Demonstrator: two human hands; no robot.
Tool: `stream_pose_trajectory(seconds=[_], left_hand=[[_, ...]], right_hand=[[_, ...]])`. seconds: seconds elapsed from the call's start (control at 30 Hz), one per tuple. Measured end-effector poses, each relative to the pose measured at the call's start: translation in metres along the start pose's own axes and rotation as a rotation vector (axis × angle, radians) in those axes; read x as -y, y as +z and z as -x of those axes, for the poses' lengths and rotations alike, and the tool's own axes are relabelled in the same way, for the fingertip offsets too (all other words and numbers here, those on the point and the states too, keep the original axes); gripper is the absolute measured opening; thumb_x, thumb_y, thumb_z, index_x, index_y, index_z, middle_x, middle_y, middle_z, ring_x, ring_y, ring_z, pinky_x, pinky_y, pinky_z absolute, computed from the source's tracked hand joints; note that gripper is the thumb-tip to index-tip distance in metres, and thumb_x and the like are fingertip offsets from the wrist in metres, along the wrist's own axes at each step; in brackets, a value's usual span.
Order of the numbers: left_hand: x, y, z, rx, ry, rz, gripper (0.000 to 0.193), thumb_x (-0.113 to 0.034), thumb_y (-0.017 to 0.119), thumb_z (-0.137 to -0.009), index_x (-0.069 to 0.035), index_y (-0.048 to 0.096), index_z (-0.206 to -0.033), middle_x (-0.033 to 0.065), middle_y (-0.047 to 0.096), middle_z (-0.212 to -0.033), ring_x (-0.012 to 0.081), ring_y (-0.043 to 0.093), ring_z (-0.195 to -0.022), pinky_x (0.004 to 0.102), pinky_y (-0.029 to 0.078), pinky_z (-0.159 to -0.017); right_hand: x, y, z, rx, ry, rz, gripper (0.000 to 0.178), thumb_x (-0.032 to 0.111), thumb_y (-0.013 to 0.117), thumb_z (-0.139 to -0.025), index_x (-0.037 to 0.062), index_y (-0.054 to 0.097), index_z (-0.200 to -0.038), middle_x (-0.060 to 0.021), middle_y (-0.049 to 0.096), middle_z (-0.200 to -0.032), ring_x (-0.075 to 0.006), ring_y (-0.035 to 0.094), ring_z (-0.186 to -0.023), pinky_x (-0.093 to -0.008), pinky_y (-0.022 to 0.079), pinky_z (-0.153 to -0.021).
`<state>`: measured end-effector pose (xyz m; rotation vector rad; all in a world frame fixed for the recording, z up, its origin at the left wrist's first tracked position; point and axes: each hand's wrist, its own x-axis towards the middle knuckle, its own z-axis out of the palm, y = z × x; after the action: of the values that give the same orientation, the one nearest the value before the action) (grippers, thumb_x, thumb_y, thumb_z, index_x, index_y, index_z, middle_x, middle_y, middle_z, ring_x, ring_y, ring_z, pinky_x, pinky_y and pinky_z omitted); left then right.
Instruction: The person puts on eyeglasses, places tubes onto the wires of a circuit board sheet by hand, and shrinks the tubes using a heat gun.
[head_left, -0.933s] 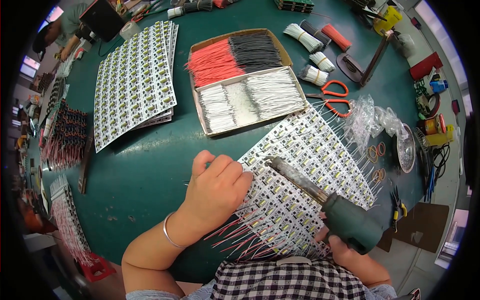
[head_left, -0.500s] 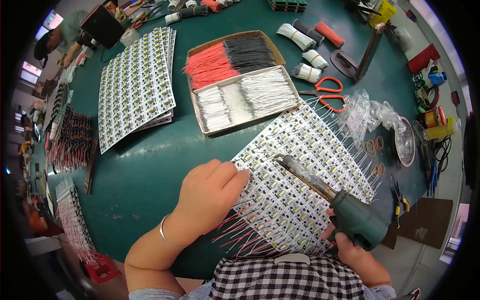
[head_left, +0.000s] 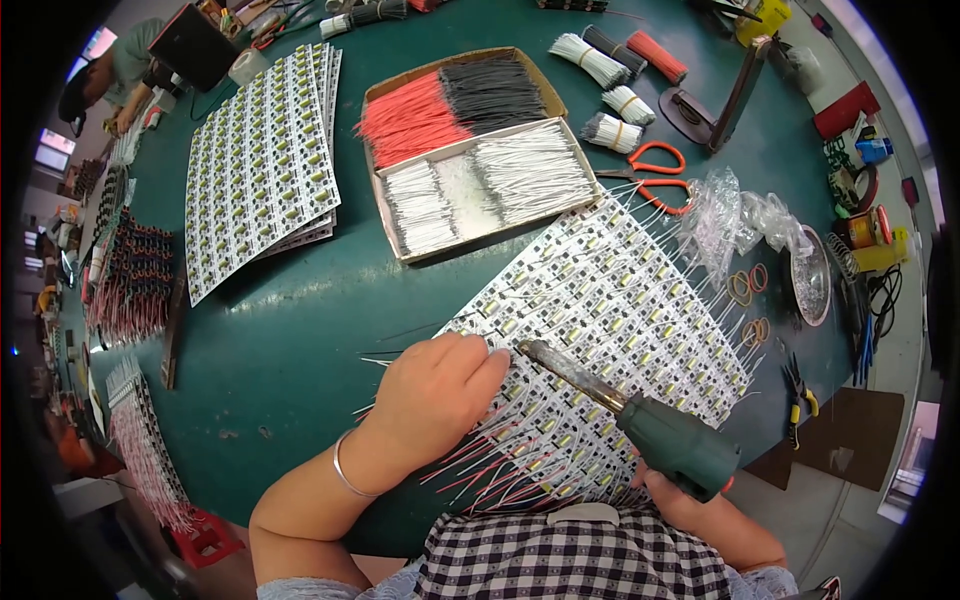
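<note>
A white circuit board panel [head_left: 600,300] with rows of small yellow parts lies slanted in front of me, with white and red wires trailing off its edges. At the panel's left edge my left hand [head_left: 440,385] is closed in a pinch, and thin dark and white wires [head_left: 385,355] stick out past its far side. Its fingertips hide the held ends. My right hand [head_left: 685,500] grips a green-handled soldering gun [head_left: 675,440], partly covered by the handle. The gun's dark, crusted tip points at the panel, just right of my left fingertips.
Beyond the panel sits a cardboard box [head_left: 400,255] of red, black and white wires. More panels [head_left: 260,170] lean at left. Red-handled scissors [head_left: 660,180], a plastic bag [head_left: 715,225], a metal dish [head_left: 808,280] and yellow-handled pliers [head_left: 797,400] lie right. A person [head_left: 130,75] works far left.
The soldering gun has moved left and slightly down, its tip now close to my left fingers. My left hand has shifted slightly, and wires now show beyond it. The view has shifted slightly.
</note>
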<state>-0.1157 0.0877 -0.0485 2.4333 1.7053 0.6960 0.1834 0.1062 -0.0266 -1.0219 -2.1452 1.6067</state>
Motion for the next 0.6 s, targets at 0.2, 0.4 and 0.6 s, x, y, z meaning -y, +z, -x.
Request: stream_pose_trajectory(seconds=[0.2,0.4,0.6], left_hand=[[-0.001,-0.006,-0.005,0.051,-0.017,0.042,0.02,-0.006,0.059,-0.066,-0.004,0.062,-0.086,0.0042,0.05,-0.07,0.0204,0.052,-0.064,0.0307,0.044,-0.054],[0.001,-0.007,-0.007,0.071,-0.009,0.057,0.019,-0.007,0.058,-0.067,-0.004,0.061,-0.086,0.0046,0.051,-0.071,0.021,0.053,-0.065,0.0316,0.045,-0.056],[0.001,-0.007,-0.009,0.083,-0.013,0.059,0.019,-0.007,0.059,-0.067,-0.004,0.062,-0.085,0.0049,0.052,-0.071,0.0214,0.054,-0.065,0.0319,0.046,-0.056]], right_hand=[[0.008,0.003,-0.002,-0.086,0.172,0.066,0.03,0.007,0.064,-0.071,0.0056,0.064,-0.101,-0.0124,0.065,-0.097,-0.0317,0.061,-0.091,-0.0405,0.045,-0.085],[0.01,0.0,-0.006,-0.035,0.128,0.157,0.033,0.008,0.065,-0.071,0.0059,0.064,-0.103,-0.0129,0.064,-0.101,-0.0304,0.06,-0.096,-0.0394,0.045,-0.086],[0.01,-0.002,-0.011,-0.047,-0.079,0.203,0.035,0.006,0.052,-0.083,-0.0029,0.051,-0.117,-0.01,0.06,-0.087,-0.0163,0.06,-0.06,-0.0287,0.049,-0.055]])
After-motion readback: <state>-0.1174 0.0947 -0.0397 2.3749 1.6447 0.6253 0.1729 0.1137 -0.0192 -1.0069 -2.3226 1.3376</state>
